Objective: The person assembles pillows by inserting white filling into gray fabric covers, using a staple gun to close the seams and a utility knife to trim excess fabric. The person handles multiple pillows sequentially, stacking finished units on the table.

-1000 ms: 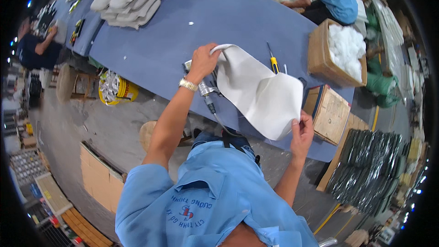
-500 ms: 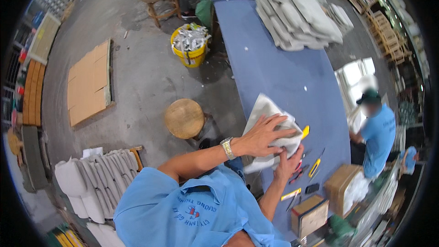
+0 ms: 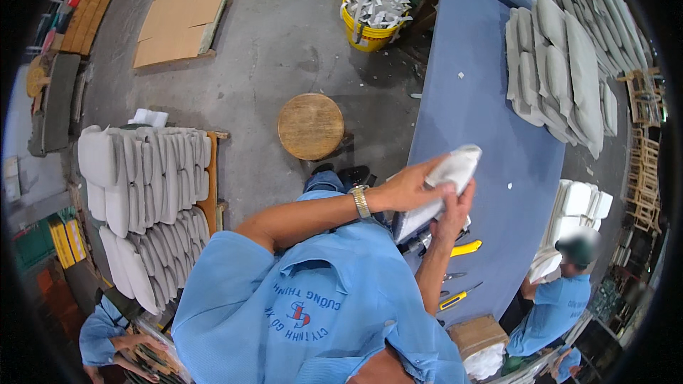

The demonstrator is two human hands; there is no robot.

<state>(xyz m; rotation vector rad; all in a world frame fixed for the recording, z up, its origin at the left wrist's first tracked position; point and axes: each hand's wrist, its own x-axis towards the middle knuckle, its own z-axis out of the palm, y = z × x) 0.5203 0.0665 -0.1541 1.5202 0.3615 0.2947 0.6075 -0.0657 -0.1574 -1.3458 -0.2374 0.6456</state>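
Hands are both closed on one folded white padded fabric piece [image 3: 442, 183], held up above the near edge of the long blue-covered worktable [image 3: 484, 121]. Left hand [image 3: 409, 186], with a metal wristwatch [image 3: 361, 202] on the wrist, is wrapped over the piece from the left; right hand [image 3: 455, 215] is pinched on its lower right edge, fingers pointed up. The piece is lifted clear of the table surface, lower end near the table edge.

On the table just below the hands: yellow-handled utility knife [image 3: 466, 248], a second yellow-handled cutter [image 3: 455, 299] further along, small metal tools between them, partly hidden by the right forearm. Stack of grey-white cushion pieces [image 3: 555, 64] is laid across the far part of the table, well apart from the hands. Round wooden stool [image 3: 311, 126] stands on the concrete floor beside the table, near the left elbow. Yellow bucket of white offcuts [image 3: 370, 14] sits further off. Rack of upright white cushion pads [image 3: 142, 192] is at the left. Flat cardboard sheets [image 3: 185, 14] lie on the floor. Another person in a blue shirt [image 3: 555, 306] is working at the table's right side; a cardboard box [image 3: 478, 334] sits at the near end.
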